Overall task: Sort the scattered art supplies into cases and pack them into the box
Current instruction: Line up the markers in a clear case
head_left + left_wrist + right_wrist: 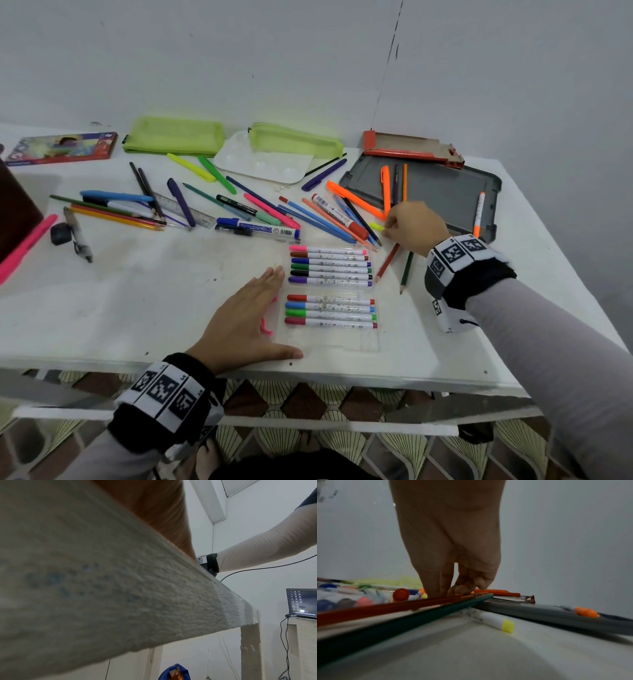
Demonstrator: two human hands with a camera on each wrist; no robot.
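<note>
Yellow shows at the fingertips of the right hand, which pinches a small yellow-capped marker at the edge of the loose pen pile, just beside the grey lid. Left hand lies flat and relaxed, holding nothing, against the clear marker case. Lifted carelessly, the marker could drag neighbouring pencils off the table, or slip from so shallow a pinch.

The person's left hand lies flat, palm down, fingers straight and together, thumb spread toward the body. The right hand reaches forward on an outstretched grey-sleeved right arm, fingers curled downward (what they pinch cannot be told). Both wrists wear black bands carrying black-and-white coded markers.
</note>
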